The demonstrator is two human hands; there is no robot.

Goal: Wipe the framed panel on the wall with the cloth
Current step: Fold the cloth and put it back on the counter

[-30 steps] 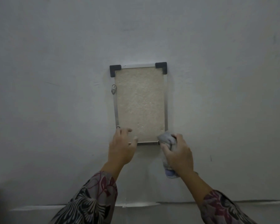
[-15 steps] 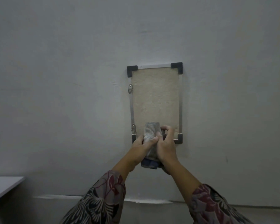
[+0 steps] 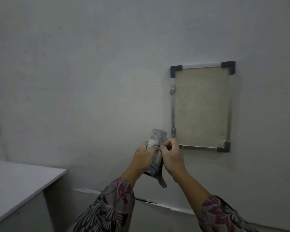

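Observation:
A beige panel (image 3: pixel 202 106) in a thin metal frame with black corner pieces hangs on the grey wall at the right. Its lower left corner is hidden behind my right hand. Both hands hold a crumpled grey cloth (image 3: pixel 40 138) just left of and below that corner, away from the panel's face. My left hand (image 3: pixel 144 158) wraps the cloth's middle. My right hand (image 3: pixel 172 155) pinches its edge with the fingertips. A tail of the cloth hangs down below the hands.
A white table top (image 3: pixel 15 186) juts in from the lower left. Two small metal clips (image 3: pixel 173 89) sit on the frame's left side. A pale strip runs along the wall near the floor.
My right hand took the cloth off the panel's lower edge and my left hand joined it. Both hands now hold the cloth left of the frame; the view has swung left.

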